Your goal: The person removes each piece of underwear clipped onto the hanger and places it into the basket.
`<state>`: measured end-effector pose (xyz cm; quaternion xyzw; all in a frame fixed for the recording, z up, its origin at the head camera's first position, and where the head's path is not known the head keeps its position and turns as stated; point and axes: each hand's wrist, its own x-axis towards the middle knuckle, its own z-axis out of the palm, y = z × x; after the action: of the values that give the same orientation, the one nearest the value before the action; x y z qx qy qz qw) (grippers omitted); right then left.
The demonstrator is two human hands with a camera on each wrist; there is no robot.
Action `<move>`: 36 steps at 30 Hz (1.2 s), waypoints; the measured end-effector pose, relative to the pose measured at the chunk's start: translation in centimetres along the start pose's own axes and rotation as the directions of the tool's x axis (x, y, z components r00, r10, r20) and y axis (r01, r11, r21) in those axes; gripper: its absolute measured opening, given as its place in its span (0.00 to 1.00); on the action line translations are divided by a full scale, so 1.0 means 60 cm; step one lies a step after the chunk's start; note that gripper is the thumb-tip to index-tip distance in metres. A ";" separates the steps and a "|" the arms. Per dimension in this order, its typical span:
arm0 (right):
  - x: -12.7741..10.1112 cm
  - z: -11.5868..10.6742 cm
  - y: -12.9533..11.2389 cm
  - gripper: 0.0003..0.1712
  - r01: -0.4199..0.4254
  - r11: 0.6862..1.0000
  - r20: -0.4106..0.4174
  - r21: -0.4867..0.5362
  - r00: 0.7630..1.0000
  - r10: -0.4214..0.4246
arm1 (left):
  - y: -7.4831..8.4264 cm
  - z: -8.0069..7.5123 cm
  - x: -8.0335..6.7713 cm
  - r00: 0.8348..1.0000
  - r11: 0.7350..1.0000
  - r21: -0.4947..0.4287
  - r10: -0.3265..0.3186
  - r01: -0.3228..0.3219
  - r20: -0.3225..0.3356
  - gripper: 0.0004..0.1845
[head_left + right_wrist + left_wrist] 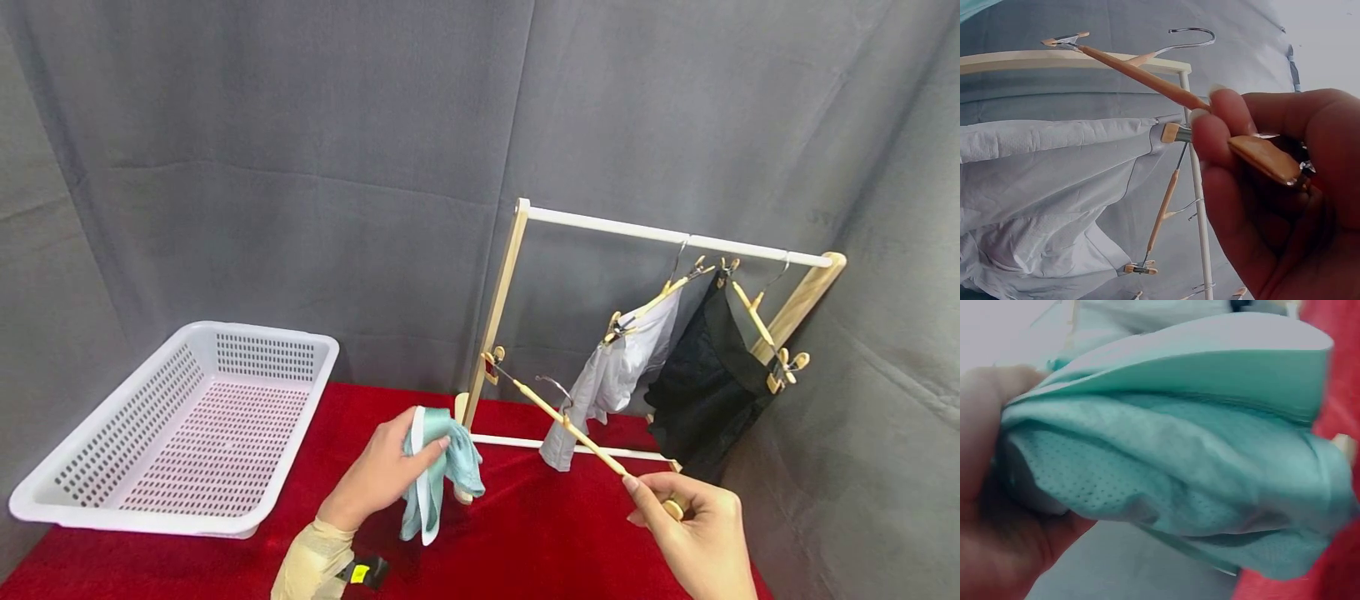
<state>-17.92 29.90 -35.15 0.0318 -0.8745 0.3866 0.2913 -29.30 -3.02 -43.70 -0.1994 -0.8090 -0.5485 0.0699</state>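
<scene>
Mint-green cloth (438, 471) is bunching inside the left hand (382, 475), whose fingers are curling round it with the thumb pressing across the front; the hand is holding it above the red tablecloth (525, 533), just in front of the near post of the drying rack (600, 225); in the left wrist view the cloth (1191, 462) is showing a fine perforated weave, a pale band along its upper edge and soft folds spilling past the palm; part of it is hanging loose below the hand.

Wooden and slim, the clip hanger (562, 417) is lying slanted in the right hand (701, 525); the fingertips (1216, 134) are closing together on the clip at its near end, pinching it firmly, while the far clip is pointing up toward the rack post and the metal hook is sticking out midway along the bar; nothing is hanging from it.

On the rack's white rail a pale grey garment (615, 375) and a black garment (705, 383) are hanging from similar hangers; a white perforated basket (187, 417) is sitting well apart to the left on the red cloth.
</scene>
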 end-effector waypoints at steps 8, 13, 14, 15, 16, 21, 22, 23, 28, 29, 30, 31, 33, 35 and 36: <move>0.003 0.000 -0.002 0.04 -0.031 0.999 0.042 -0.008 0.999 0.031 | 0.052 -0.093 -0.026 0.860 0.996 -0.055 -0.083 0.064 -0.504 0.18; 0.006 -0.001 -0.004 0.03 -0.042 0.999 0.053 -0.016 0.998 0.043 | 0.056 -0.146 -0.044 0.751 0.985 -0.140 -0.164 0.096 -0.639 0.16; 0.005 0.000 -0.003 0.03 -0.038 0.999 0.053 -0.013 0.998 0.039 | 0.054 -0.157 -0.049 0.730 0.983 -0.152 -0.182 0.107 -0.659 0.15; 0.005 0.001 -0.002 0.03 -0.033 0.999 0.051 -0.007 0.998 0.033 | 0.052 -0.168 -0.054 0.706 0.979 -0.165 -0.199 0.117 -0.680 0.14; 0.005 0.002 -0.001 0.04 -0.027 1.000 0.048 -0.003 0.998 0.027 | 0.050 -0.179 -0.060 0.681 0.974 -0.184 -0.224 0.131 -0.697 0.13; 0.006 0.008 0.006 0.06 -0.005 1.000 0.031 0.006 1.000 0.005 | 0.035 -0.240 -0.089 0.571 0.941 -0.252 -0.338 0.226 -0.749 0.13; 0.006 0.009 0.008 0.06 0.003 1.000 0.026 0.010 1.000 -0.003 | 0.032 -0.251 -0.092 0.562 0.935 -0.242 -0.349 0.258 -0.750 0.15; 0.006 0.010 0.009 0.06 0.009 1.000 0.024 0.017 1.000 -0.009 | 0.029 -0.263 -0.095 0.558 0.930 -0.222 -0.355 0.294 -0.750 0.19; 0.004 0.012 0.007 0.06 0.027 0.998 0.031 0.065 0.999 -0.029 | 0.003 -0.330 -0.101 0.610 0.884 -0.037 -0.351 0.466 -0.710 0.32; 0.004 0.012 0.006 0.05 0.027 0.997 0.031 0.073 0.999 -0.029 | -0.004 -0.344 -0.101 0.631 0.868 0.010 -0.353 0.496 -0.691 0.34; 0.005 0.012 0.005 0.05 0.027 0.997 0.032 0.077 0.999 -0.029 | -0.011 -0.356 -0.102 0.653 0.854 0.062 -0.347 0.517 -0.674 0.36; 0.005 0.011 0.005 0.05 0.030 0.996 0.031 0.081 0.999 -0.032 | -0.018 -0.368 -0.102 0.679 0.839 0.117 -0.339 0.531 -0.652 0.37; 0.007 0.010 0.004 0.05 0.034 0.996 0.035 0.088 0.999 -0.037 | -0.030 -0.387 -0.104 0.729 0.805 0.229 -0.324 0.547 -0.603 0.39; 0.007 0.009 0.006 0.05 0.031 0.996 0.045 0.089 0.998 -0.035 | -0.041 -0.404 -0.104 0.779 0.775 0.333 -0.305 0.538 -0.548 0.39; 0.006 0.009 0.007 0.05 0.028 0.996 0.049 0.087 0.998 -0.033 | -0.046 -0.410 -0.102 0.801 0.766 0.373 -0.294 0.523 -0.521 0.38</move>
<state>-18.61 29.87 -35.49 0.0675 -0.8634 0.4186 0.2735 -27.41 -27.92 -38.55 0.1387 -0.9097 -0.3516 0.1722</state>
